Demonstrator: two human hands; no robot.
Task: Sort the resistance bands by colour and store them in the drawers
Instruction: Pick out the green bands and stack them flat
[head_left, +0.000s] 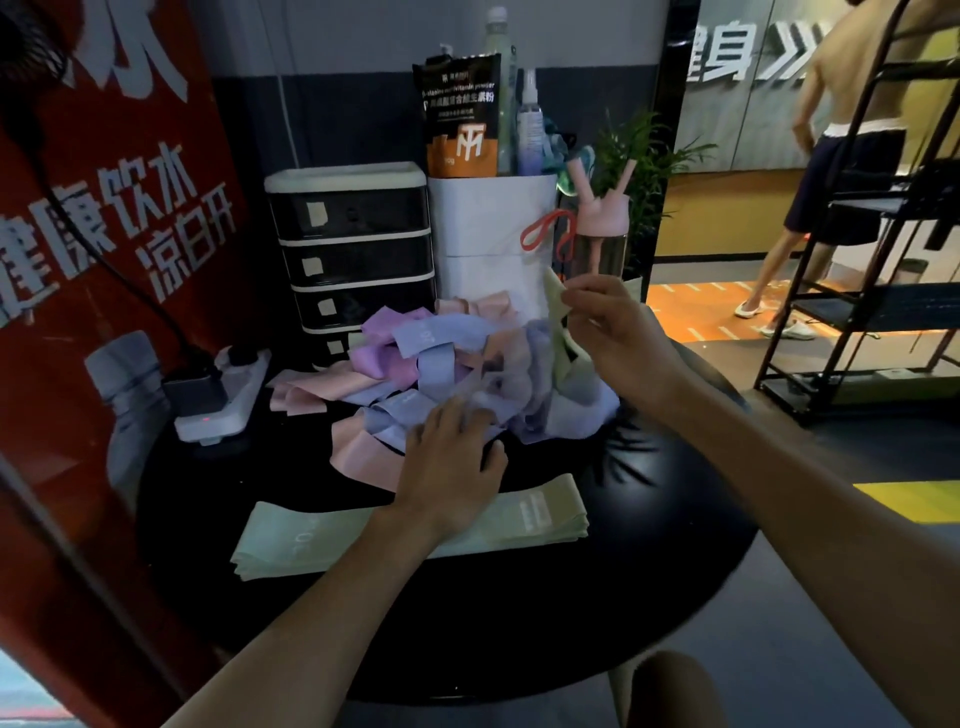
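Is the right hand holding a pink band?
No, the right hand pinches a pale green band above the mixed pile.

On the round black table (649, 519), the left hand (449, 467) lies flat on a heap of pink, lilac and blue fabric bands (441, 353); the right hand (610, 317) pinches a pale green band (557, 306) above it.

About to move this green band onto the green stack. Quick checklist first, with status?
1. Right hand pinches the green band: ok.
2. Green band free of the pile: cannot tell, its lower end runs into it.
3. Left hand presses on the pile: ok.
4. Green stack lies flat: ok.
5. Drawers open for storing: not ok, the visible ones are shut.
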